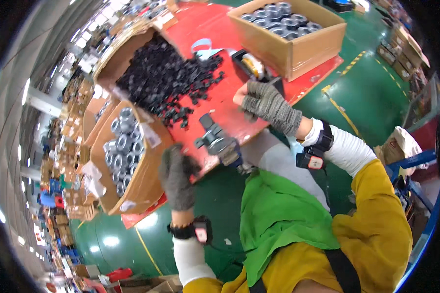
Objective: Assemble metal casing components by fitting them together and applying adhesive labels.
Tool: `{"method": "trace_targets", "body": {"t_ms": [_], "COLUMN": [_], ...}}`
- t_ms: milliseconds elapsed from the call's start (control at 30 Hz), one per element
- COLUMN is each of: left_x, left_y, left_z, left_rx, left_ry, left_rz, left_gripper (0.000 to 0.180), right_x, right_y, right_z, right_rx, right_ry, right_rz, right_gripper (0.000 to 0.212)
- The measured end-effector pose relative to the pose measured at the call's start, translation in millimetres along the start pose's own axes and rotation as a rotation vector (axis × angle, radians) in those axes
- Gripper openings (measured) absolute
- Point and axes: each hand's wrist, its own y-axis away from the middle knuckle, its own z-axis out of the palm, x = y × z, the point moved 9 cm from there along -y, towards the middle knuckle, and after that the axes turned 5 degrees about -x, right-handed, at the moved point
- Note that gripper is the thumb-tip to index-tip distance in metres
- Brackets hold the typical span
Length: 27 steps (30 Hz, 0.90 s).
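Observation:
My left hand (178, 177), in a grey knit glove, hovers at the table's near edge beside a carton of grey ring-shaped parts (124, 144). Motion smears its fingers, and I cannot see what, if anything, they hold. My right hand (270, 105), gloved with one bare fingertip showing, is curled closed above the table's right edge. Whatever lies inside its fingers is hidden. Between the hands, a grey metal clamp-like fixture (221, 144) sits at the table edge. A heap of small black plastic parts (156, 73) spills from a tipped carton onto the red tabletop (200, 24).
An open carton (303, 51) of dark grey ring-shaped parts stands at the far right of the table. Near my right hand is a black holder with a yellow-and-white roll (253, 65). A blue metal frame (415, 161) stands at the right.

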Motion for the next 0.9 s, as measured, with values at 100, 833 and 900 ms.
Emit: {"method": "trace_targets", "body": {"t_ms": [100,833,900], "left_x": [22,-114,-109], "left_y": [31,-80,-77], "left_z": [-1,271,280], "left_rx": [-0.008,-0.328,-0.390], "left_ry": [-0.001,0.615,0.582], "left_rz": [0.096,-0.469,-0.545], "left_gripper": [0.032,0.074,0.081], "right_x": [-26,-10,5], "right_y": [-7,110,141], "right_z": [-73,-114,-117], "right_rx": [0.344,0.201,0.248], "right_ry": [0.442,0.184,0.112], "right_rz": [-0.279,0.083,0.112], "right_gripper": [0.018,0.017,0.018]}}
